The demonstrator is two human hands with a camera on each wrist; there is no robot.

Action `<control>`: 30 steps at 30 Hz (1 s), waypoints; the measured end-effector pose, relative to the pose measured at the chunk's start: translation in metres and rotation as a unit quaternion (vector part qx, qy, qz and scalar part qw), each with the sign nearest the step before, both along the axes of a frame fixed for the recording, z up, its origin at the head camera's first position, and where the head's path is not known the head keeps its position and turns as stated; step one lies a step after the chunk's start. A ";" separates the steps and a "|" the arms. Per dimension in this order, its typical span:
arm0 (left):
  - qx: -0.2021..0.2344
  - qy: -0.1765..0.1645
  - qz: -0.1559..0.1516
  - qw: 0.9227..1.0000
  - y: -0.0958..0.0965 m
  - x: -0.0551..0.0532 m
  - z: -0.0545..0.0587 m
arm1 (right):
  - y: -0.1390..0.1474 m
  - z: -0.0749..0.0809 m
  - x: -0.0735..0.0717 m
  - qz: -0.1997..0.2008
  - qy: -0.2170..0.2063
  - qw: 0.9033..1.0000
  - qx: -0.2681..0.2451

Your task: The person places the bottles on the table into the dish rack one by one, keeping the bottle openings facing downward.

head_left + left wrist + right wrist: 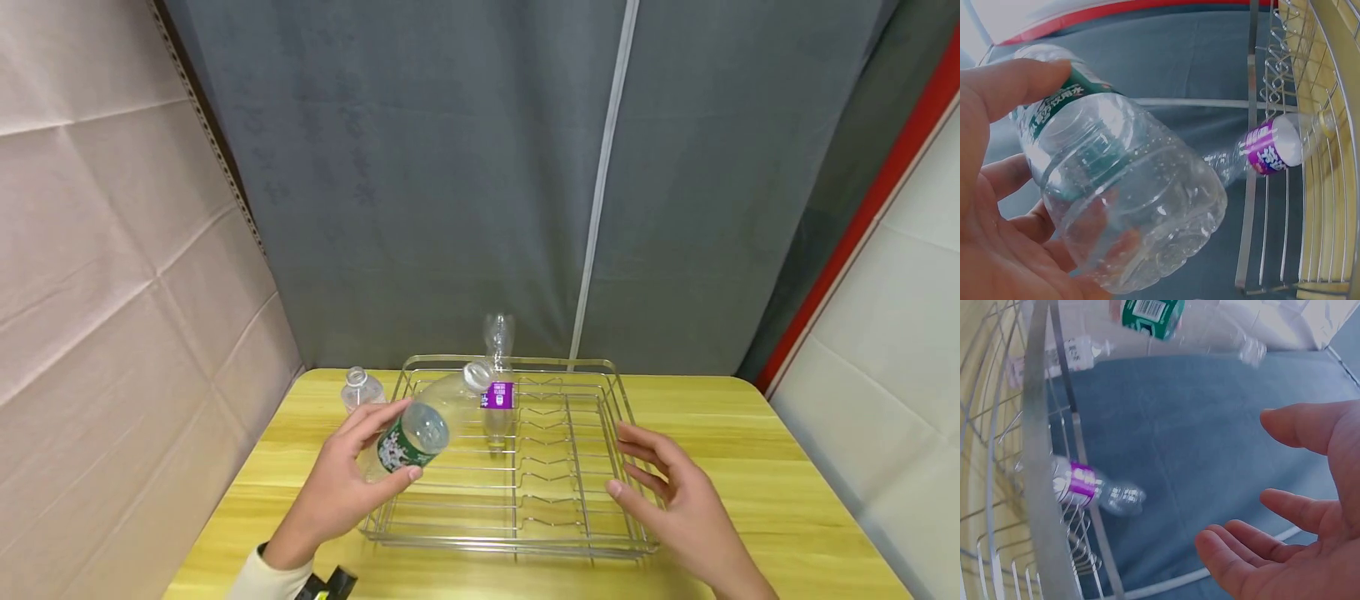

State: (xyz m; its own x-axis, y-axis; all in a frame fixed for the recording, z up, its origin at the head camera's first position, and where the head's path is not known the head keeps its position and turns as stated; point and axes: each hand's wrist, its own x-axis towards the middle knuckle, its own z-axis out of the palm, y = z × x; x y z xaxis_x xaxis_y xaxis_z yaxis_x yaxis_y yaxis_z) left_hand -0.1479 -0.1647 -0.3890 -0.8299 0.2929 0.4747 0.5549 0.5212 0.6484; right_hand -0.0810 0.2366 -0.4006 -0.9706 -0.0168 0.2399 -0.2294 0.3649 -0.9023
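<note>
My left hand [341, 479] grips a clear plastic bottle with a green label [402, 446] between thumb and fingers. This bottle is tilted over the left part of a wire dish rack [517, 546], its neck pointing up and to the right. Behind its neck, a clear bottle with a purple label [497, 396] stands in the rack, narrow neck end down. My right hand [678, 500] is beside the rack's right side, fingers spread and slightly bent, holding nothing. In the right wrist view, the right palm [1329, 544] faces the rack without anything in it.
A third clear bottle [360, 387] stands upright at the rack's back left, partly hidden by the left hand. The rack sits on a yellow wood-grain table [757, 467]. A grey curtain [420, 183] hangs behind the table, with pale cloth walls [112, 275] at the sides.
</note>
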 end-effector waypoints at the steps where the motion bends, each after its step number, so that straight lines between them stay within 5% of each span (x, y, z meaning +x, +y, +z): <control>1: -0.006 0.000 -0.007 1.000 0.003 0.000 0.000 | -0.003 0.002 -0.001 0.005 0.007 1.000 0.001; 19: -0.095 -0.002 -0.093 0.991 0.037 0.001 0.005 | -0.035 0.032 -0.016 0.060 0.101 0.992 0.044; 30: -0.150 -0.019 -0.125 0.981 0.048 0.000 0.010 | -0.050 0.027 -0.034 0.121 0.122 0.978 0.120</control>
